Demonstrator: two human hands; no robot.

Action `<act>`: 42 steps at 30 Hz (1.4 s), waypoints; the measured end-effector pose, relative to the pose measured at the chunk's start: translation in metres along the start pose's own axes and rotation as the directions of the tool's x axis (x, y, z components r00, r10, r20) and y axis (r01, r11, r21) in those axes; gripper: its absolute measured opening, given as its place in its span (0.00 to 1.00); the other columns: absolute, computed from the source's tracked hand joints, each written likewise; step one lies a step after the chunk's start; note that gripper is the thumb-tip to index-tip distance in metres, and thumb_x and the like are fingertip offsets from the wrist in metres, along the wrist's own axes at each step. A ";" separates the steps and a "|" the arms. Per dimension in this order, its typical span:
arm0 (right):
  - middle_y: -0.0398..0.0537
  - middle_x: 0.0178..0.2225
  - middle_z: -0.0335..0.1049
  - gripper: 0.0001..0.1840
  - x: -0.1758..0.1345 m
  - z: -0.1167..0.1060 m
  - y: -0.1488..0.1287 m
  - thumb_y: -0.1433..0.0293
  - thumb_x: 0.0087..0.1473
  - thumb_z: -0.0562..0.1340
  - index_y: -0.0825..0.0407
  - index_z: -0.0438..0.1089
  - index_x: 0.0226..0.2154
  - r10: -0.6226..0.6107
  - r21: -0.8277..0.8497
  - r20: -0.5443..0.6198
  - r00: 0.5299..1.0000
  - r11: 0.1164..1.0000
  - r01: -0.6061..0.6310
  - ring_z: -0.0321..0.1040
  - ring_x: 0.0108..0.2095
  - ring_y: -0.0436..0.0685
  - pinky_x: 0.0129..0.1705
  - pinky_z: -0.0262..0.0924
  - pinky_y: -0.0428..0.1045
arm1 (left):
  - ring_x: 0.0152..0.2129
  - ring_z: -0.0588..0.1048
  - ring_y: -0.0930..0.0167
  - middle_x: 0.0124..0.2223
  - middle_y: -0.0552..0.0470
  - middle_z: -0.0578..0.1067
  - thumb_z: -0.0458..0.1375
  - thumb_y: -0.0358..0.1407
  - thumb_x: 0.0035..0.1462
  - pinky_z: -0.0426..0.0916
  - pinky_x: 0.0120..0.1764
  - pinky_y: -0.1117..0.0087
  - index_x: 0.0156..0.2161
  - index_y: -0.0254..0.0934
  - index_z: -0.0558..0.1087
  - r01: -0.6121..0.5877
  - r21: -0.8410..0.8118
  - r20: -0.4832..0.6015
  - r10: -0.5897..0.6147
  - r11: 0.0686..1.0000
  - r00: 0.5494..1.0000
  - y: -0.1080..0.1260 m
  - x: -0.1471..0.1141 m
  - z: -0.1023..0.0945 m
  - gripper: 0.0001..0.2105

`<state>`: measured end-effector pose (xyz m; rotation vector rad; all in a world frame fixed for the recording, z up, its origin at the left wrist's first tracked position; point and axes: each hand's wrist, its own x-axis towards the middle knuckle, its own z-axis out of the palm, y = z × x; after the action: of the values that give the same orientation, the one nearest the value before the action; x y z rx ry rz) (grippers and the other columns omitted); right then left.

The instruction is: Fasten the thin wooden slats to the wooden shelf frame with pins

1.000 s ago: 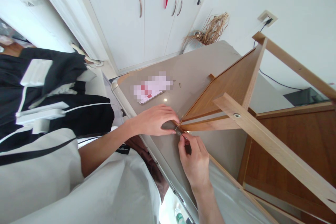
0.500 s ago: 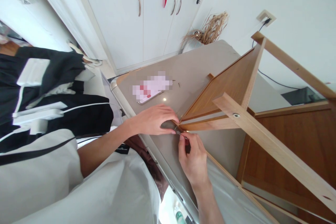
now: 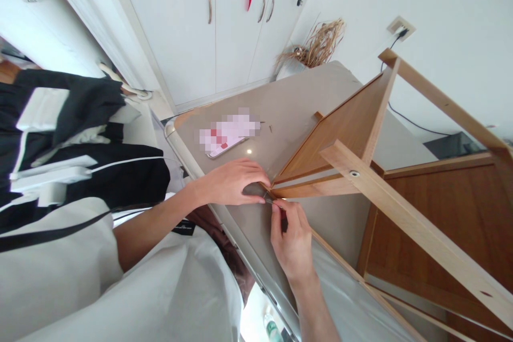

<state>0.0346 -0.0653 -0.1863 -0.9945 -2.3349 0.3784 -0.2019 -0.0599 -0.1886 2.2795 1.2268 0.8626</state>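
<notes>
A wooden frame [image 3: 344,123] with panels and slats stands tilted on the table. My left hand [image 3: 236,184] curves around its near corner, fingertips against the wood and the thumb just below. Close by, my right hand [image 3: 292,235] is closed in a pinch. Between its thumb and forefinger is a thin metal tool [image 3: 270,201], its tip at the frame's corner between both hands. Something dark red shows inside the right palm, perhaps the tool's handle; the fingers hide most of it. A slat [image 3: 401,214] with a round metal insert [image 3: 354,173] crosses in front of the frame.
A phone [image 3: 228,136] lies on the grey table [image 3: 296,96], small screws [image 3: 270,129] beside it. Dried plants [image 3: 320,45] stand behind the table. At left are dark cloth [image 3: 136,176] and white chargers with cables [image 3: 52,176]. A bottle [image 3: 273,328] is below the table edge.
The whole view has shifted slightly, so everything sits a little further left. Both hands stay at the frame's corner, the right one's pinch nearly unchanged.
</notes>
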 end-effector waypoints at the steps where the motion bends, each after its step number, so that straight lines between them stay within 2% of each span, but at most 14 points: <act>1: 0.47 0.36 0.71 0.06 0.000 0.000 0.000 0.75 0.65 0.58 0.50 0.67 0.44 0.002 -0.001 -0.004 1.000 1.000 -0.002 0.68 0.37 0.53 0.41 0.66 0.51 | 0.48 0.76 0.66 0.48 0.49 0.79 0.62 0.45 0.63 0.64 0.54 0.63 0.47 0.39 0.74 0.001 -0.001 -0.001 -0.001 1.000 1.000 0.000 0.000 0.000 0.13; 12: 0.44 0.34 0.71 0.05 0.004 0.000 -0.006 0.75 0.64 0.60 0.51 0.67 0.43 -0.001 0.001 -0.072 0.997 1.000 0.001 0.67 0.33 0.51 0.38 0.65 0.48 | 0.48 0.76 0.66 0.48 0.49 0.80 0.62 0.45 0.64 0.64 0.54 0.63 0.47 0.39 0.74 0.002 -0.006 -0.004 -0.002 1.000 1.000 0.001 0.001 0.000 0.13; 23: 0.46 0.36 0.73 0.08 0.004 0.001 -0.006 0.76 0.63 0.61 0.51 0.68 0.45 -0.033 0.006 -0.066 0.997 0.999 0.034 0.69 0.36 0.52 0.41 0.66 0.49 | 0.47 0.76 0.66 0.48 0.47 0.79 0.59 0.45 0.66 0.65 0.53 0.63 0.47 0.38 0.73 -0.028 0.021 -0.013 0.028 0.999 1.000 -0.001 -0.001 0.003 0.13; 35: 0.46 0.36 0.74 0.07 0.005 0.001 -0.008 0.74 0.64 0.60 0.50 0.70 0.45 -0.015 0.023 -0.085 0.996 1.000 0.017 0.71 0.35 0.52 0.40 0.68 0.49 | 0.49 0.75 0.66 0.49 0.48 0.80 0.61 0.44 0.64 0.64 0.55 0.64 0.48 0.39 0.74 -0.014 -0.005 0.005 0.014 1.000 1.000 -0.003 -0.001 0.002 0.12; 42: 0.46 0.33 0.73 0.06 0.005 0.000 -0.010 0.75 0.64 0.61 0.51 0.69 0.43 -0.039 -0.070 -0.100 0.994 0.997 0.032 0.69 0.32 0.53 0.38 0.66 0.50 | 0.49 0.76 0.66 0.49 0.47 0.80 0.61 0.43 0.65 0.64 0.54 0.62 0.48 0.40 0.74 -0.007 -0.026 -0.001 0.007 1.000 1.000 -0.001 -0.001 0.000 0.11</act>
<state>0.0261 -0.0689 -0.1793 -0.9799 -2.2833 0.2303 -0.2029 -0.0600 -0.1897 2.2649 1.2018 0.8770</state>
